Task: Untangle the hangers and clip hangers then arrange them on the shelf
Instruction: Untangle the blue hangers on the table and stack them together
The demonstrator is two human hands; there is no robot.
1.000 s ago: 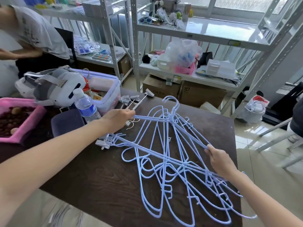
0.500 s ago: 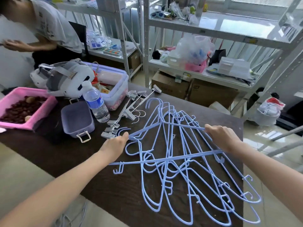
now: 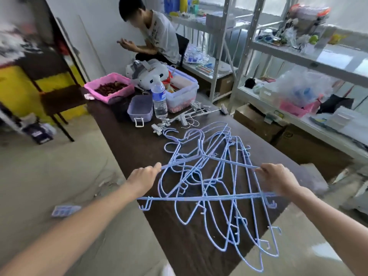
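Note:
A tangle of several pale blue wire hangers lies on the dark brown table. My left hand grips the left end of one hanger's straight bar. My right hand grips the right end of the same bundle. The bar stretches between both hands above the pile. A few white clip hangers lie farther back on the table, beside a water bottle. The grey metal shelf stands to the right.
A small lilac box, a clear tub, a pink tray and a white headset crowd the table's far end. A seated person is behind them. Cardboard boxes sit under the shelf. A dark rack stands left.
The view has swung left and the table now runs diagonally. Both hands have pulled the hanger bar toward me and spread farther apart, still gripping it.

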